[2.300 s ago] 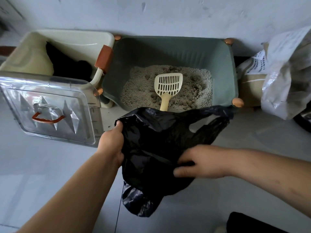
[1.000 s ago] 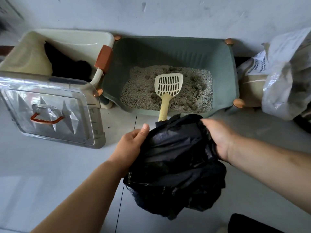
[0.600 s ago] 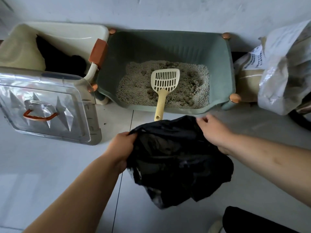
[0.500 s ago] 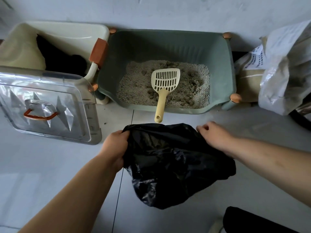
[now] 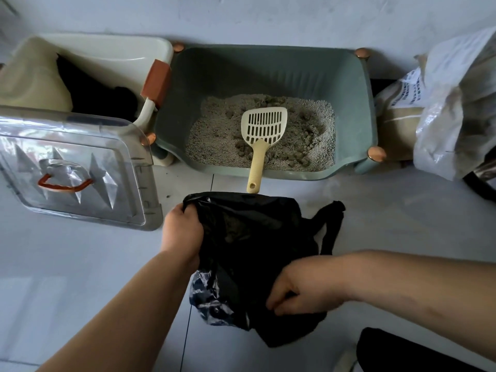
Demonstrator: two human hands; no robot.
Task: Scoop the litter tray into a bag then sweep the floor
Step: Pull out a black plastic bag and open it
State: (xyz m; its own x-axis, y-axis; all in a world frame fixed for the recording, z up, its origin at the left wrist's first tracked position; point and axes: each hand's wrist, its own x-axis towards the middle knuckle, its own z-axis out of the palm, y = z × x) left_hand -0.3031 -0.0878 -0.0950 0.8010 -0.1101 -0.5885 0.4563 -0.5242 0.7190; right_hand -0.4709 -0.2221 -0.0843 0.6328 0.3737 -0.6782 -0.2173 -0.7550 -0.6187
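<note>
A green litter tray point(image 5: 268, 68) stands against the wall, holding grey litter with darker clumps. A cream slotted scoop point(image 5: 263, 130) lies in it, its handle sticking out over the front rim. On the floor in front lies a black plastic bag point(image 5: 255, 237), mouth toward the tray. My left hand point(image 5: 181, 232) grips the bag's left rim. My right hand point(image 5: 303, 288) presses on the bag's lower right part, fingers curled into the plastic. One bag handle loops out at the right.
A clear lid with an orange handle point(image 5: 75, 167) lies on the floor at left, in front of a cream bin point(image 5: 107, 52). Plastic-wrapped sacks point(image 5: 442, 114) lean at the right. A dark object point(image 5: 402, 350) sits at the bottom right. Grey tiled floor surrounds the bag.
My right hand let go of the bag's far rim and moved down to its lower right part. The bag spread flatter on the floor, uncovering the scoop handle. My left hand kept its grip.
</note>
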